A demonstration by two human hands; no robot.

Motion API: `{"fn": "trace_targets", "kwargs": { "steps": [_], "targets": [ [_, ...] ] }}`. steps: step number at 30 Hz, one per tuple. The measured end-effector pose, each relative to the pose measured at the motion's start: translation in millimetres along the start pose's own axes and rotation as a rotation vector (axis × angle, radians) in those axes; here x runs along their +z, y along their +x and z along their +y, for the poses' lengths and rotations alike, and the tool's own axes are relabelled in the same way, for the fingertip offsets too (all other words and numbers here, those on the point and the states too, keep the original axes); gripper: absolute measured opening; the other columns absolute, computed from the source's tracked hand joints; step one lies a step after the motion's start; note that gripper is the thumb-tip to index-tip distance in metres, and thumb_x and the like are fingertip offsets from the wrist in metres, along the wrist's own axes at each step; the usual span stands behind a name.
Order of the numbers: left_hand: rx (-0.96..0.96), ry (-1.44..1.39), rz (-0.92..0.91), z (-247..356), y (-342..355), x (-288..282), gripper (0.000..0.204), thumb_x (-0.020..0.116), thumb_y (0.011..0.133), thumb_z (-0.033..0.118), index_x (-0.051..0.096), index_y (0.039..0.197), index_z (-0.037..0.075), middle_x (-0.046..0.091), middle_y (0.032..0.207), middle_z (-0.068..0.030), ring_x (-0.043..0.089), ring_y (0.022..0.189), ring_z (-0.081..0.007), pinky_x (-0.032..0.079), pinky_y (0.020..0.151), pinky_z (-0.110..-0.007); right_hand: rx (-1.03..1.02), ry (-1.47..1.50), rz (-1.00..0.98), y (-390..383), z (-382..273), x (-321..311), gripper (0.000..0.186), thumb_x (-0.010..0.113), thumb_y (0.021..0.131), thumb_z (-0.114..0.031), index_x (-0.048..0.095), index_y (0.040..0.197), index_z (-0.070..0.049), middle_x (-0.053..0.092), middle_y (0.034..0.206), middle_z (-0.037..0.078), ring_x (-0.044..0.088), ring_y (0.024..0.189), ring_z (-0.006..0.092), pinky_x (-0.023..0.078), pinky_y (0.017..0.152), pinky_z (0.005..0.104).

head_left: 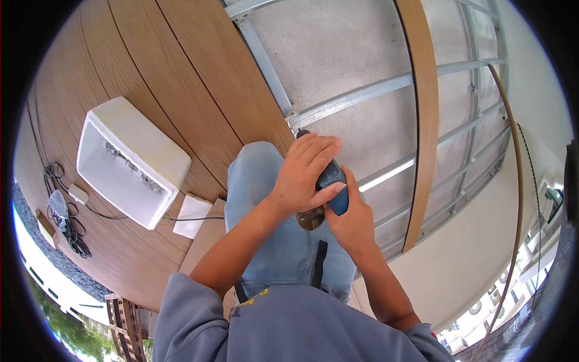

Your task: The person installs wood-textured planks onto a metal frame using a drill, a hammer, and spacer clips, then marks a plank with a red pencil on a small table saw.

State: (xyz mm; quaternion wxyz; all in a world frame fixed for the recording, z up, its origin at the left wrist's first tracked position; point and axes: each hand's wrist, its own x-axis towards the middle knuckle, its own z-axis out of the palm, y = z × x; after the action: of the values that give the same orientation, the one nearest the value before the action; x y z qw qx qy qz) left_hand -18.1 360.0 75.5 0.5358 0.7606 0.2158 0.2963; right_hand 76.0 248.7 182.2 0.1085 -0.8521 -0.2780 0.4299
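A blue and black power drill (331, 176) is held between my two hands over my knees, its dark nose tilted toward the end of a brown deck board and a metal joist. My left hand (305, 171) lies across the top of the drill, fingers over its body and thumb on its rear. Gripping it from the right and below is my right hand (352, 216), which hides most of the handle. Whether the drill's tip touches anything is hidden by my left hand. Grey metal joists (356, 99) run to the right over a concrete floor.
Laid brown deck boards (175, 78) cover the left side. On them stand a white foam box (136, 160) with debris inside, a white slab (193, 214) and tangled black cable (72, 229). One loose board (425, 114) crosses the joists. A long brown strip (517, 175) curves at right.
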Motion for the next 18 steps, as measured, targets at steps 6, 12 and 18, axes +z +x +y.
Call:
{"fn": "trace_targets", "kwargs": {
  "steps": [6,12,18],
  "targets": [
    [-0.926,-0.547,0.477,106.4,-67.7,15.4,0.065,0.065,0.097,0.045,0.05,0.139,-0.002,0.06,0.129,-0.0152,0.055,0.125,-0.0284,0.038,0.111,-0.044,-0.021,0.13,0.212,-93.4,2.8,-5.8,0.078,0.075,0.084,-0.01,0.038,0.152,-0.006,0.069,0.116,0.027,0.071,0.106,0.0397,0.056,0.089,0.0432],
    [-1.169,-1.356,0.027,153.8,-87.5,19.1,0.062,0.058,0.098,0.054,0.055,0.129,0.0,0.064,0.12,-0.0123,0.06,0.118,-0.0242,0.045,0.106,-0.04,-0.372,0.042,0.338,-172.0,73.8,13.1,0.082,0.077,0.083,-0.013,0.035,0.151,0.001,0.068,0.114,0.03,0.071,0.103,0.0439,0.056,0.087,0.0452],
    [-1.145,-1.427,0.143,192.5,-143.4,36.6,0.062,0.064,0.093,0.056,0.06,0.116,-0.002,0.066,0.106,-0.0145,0.066,0.102,-0.0286,0.052,0.098,-0.041,-0.389,0.19,0.174,-240.4,114.5,23.0,0.082,0.077,0.086,-0.025,0.035,0.152,0.003,0.062,0.13,0.029,0.064,0.117,0.0421,0.05,0.098,0.0462]
  ]
}}
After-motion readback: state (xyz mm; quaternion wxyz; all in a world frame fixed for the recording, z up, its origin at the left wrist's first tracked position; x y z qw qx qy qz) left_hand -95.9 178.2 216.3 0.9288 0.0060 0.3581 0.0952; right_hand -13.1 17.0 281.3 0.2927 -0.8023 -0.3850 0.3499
